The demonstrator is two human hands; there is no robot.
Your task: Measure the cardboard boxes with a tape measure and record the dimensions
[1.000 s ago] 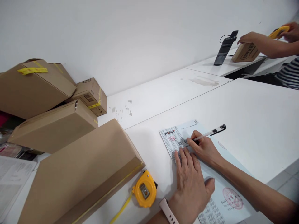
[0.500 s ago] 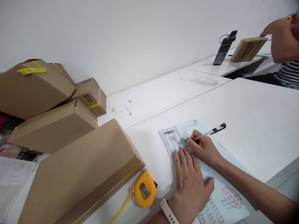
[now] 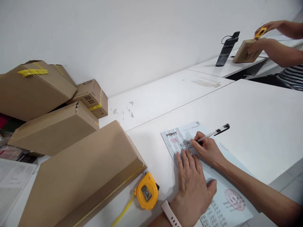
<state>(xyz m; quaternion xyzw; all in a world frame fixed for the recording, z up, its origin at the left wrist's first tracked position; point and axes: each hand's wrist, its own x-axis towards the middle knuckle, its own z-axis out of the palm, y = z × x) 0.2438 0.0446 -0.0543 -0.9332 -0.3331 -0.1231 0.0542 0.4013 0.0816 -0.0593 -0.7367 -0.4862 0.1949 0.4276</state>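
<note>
Right, the pen is over the printed document on the white desk, pinched in the fingers of the writer's right hand. Its long axis slants: the black end rises away to the right, the writing end aims down and left at the page, though I can't make out the very tip behind the fingers. The document's own long axis runs from the PONY heading at far left to the bottom edge, near and right, where a round red seal shows. The left hand grasps nothing; it lies palm down, fingers stretched out, covering part of the print, while the right forearm crosses the page.

A yellow tape measure sits between the left wrist and a flat cardboard box, its blade running out toward the near edge. That box and a long carton behind it crowd the left side. Farther off, a dark water bottle stands beside a small brown box touched by a co-worker's hand.
</note>
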